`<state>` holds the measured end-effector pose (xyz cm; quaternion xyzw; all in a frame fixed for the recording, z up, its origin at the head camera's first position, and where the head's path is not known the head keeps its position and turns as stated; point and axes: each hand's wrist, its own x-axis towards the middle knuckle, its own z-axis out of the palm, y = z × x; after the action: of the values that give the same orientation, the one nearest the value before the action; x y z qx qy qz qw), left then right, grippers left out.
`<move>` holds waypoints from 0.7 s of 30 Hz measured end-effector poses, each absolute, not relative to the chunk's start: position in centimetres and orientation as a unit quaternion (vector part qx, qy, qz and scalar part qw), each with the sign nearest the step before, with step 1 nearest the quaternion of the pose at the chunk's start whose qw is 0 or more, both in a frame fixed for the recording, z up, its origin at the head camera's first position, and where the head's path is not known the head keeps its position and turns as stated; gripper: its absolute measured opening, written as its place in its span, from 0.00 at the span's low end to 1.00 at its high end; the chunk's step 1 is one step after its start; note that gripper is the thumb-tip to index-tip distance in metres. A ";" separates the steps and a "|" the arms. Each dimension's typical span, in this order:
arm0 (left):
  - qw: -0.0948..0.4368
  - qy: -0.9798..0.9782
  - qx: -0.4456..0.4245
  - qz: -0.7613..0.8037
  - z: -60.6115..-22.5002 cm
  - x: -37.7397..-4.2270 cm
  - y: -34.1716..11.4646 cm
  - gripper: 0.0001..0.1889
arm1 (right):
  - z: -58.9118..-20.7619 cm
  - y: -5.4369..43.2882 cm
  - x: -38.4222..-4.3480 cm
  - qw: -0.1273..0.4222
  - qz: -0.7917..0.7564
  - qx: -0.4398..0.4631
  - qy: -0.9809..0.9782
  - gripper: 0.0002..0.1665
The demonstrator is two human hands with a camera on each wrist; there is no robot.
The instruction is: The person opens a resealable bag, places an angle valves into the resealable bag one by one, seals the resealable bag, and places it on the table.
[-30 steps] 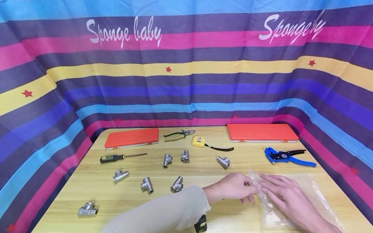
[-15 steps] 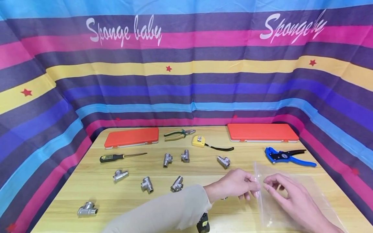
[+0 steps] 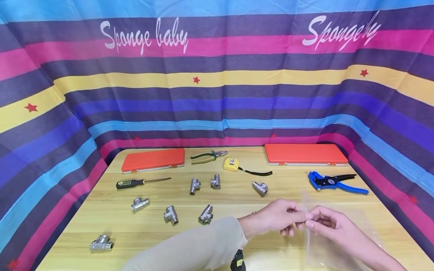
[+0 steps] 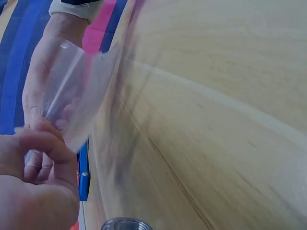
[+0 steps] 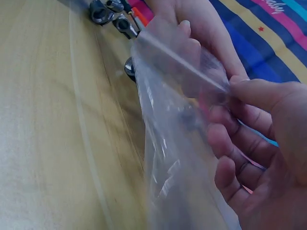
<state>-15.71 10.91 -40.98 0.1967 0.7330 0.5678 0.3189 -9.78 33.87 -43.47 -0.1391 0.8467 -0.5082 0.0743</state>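
Note:
A clear plastic zip bag [image 3: 325, 244] hangs between my hands at the front right of the table. My left hand [image 3: 279, 218] pinches its top edge from the left, thumb and forefinger together. From the other side my right hand [image 3: 339, 226] pinches the same edge, the two sets of fingertips nearly meeting. In the right wrist view the bag [image 5: 168, 143] drapes down from the thumb and forefinger, its upper edge a pale line. The left wrist view has the bag [image 4: 76, 86] raised over the table with the other forearm behind it.
Several metal tee fittings [image 3: 171, 215] lie across the left and middle. Farther back are a screwdriver [image 3: 132, 183], pliers [image 3: 203, 158], a yellow tape measure [image 3: 231, 164] and two red cases [image 3: 305, 154]. A blue wire stripper [image 3: 333, 182] lies beyond my right hand.
My right hand has gone from straight fingers against the bag to pinching its edge, close to the left fingertips. The bag's edge has shifted slightly right.

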 end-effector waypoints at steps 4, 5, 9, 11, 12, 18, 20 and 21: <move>0.328 0.724 0.211 0.569 -41.1 -15.8 10.7 0.11 | -43.7 34.2 -9.9 0.080 -0.529 -0.167 0.828 0.11; 0.329 0.723 0.216 0.567 -41.1 -15.8 10.6 0.11 | -43.8 34.3 -9.9 0.080 -0.533 -0.171 0.825 0.11; 0.330 0.733 0.234 0.547 -41.3 -15.9 10.5 0.10 | -44.0 34.3 -9.8 0.077 -0.533 -0.182 0.823 0.12; 0.329 0.739 0.244 0.534 -41.3 -15.8 10.5 0.10 | -44.1 34.3 -9.9 0.080 -0.529 -0.189 0.824 0.14; 0.328 0.743 0.248 0.527 -41.3 -15.8 10.5 0.10 | -44.1 34.3 -9.9 0.083 -0.526 -0.189 0.825 0.14; 0.325 0.755 0.266 0.503 -41.3 -15.6 10.5 0.09 | -44.0 33.9 -10.3 0.080 -0.505 -0.158 0.845 0.13; 0.320 0.762 0.265 0.497 -41.3 -15.5 10.5 0.09 | -44.1 33.8 -10.5 0.064 -0.503 -0.161 0.847 0.11; 0.316 0.765 0.265 0.494 -41.3 -15.5 10.5 0.09 | -44.1 33.7 -10.6 0.057 -0.508 -0.166 0.844 0.10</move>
<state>-15.55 10.45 -41.28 0.2651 0.7653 0.4941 0.3161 -10.58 33.75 -44.13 -0.1661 0.8435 -0.5076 0.0567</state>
